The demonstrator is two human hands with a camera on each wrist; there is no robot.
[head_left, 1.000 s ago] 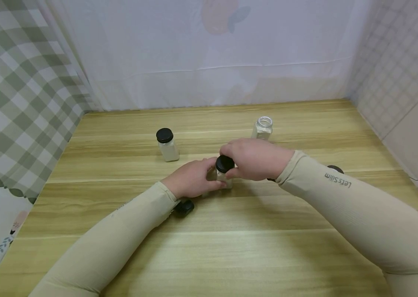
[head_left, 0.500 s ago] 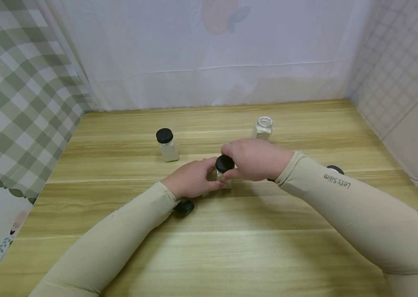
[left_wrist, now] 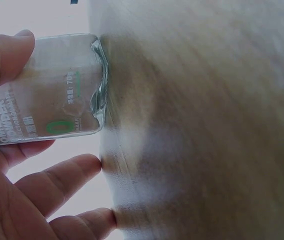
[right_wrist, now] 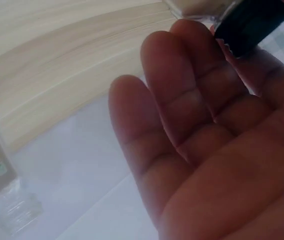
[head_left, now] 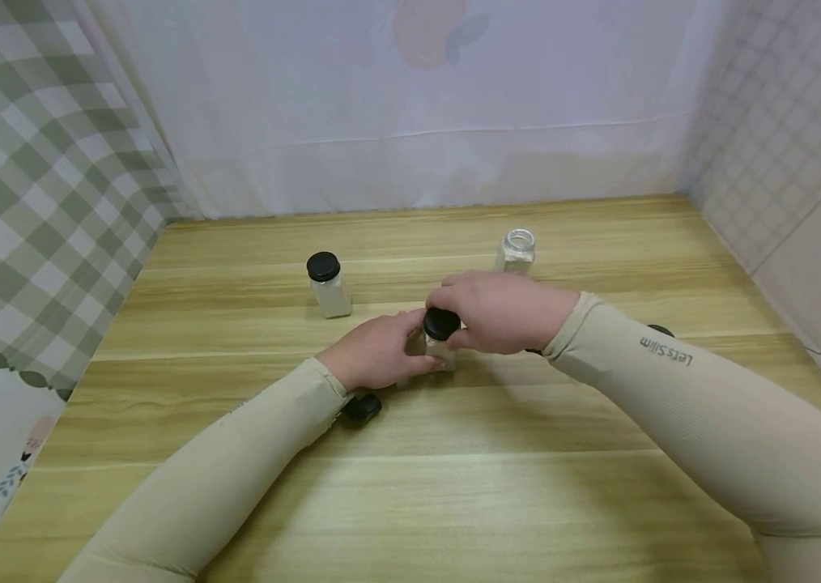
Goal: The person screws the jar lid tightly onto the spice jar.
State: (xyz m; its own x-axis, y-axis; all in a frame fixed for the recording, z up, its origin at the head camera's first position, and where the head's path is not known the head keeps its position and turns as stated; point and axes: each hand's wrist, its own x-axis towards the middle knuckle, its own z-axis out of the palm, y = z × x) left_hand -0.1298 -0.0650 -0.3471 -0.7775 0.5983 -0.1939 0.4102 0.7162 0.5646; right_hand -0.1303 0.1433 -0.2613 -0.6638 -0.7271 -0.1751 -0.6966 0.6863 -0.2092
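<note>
In the head view a small glass spice jar [head_left: 438,350] stands upright at mid-table under a black screw lid [head_left: 442,323]. My left hand [head_left: 379,352] grips its body from the left, between thumb and fingers. From the right, my right hand [head_left: 501,312] pinches the lid's edge. In the left wrist view, the clear jar [left_wrist: 47,95] bears white print reading "onion powder", and the other left fingers [left_wrist: 62,185] stretch out below it near the tabletop. The right wrist view shows the dark lid [right_wrist: 252,25] at the fingers, with the remaining right fingers [right_wrist: 174,95] extended beside it.
Farther back on the left is a second jar [head_left: 330,291] with a black lid, full of pale powder. An open, lidless jar [head_left: 516,251] stands behind my right hand. Beside the right forearm a dark round object [head_left: 661,330] peeks out. Cloth curtains [head_left: 418,162] border the table.
My right fingers have shifted slightly around the lid, moving a little leftward, and the right sleeve has rolled slightly. My left hand and the jar stay in place.
</note>
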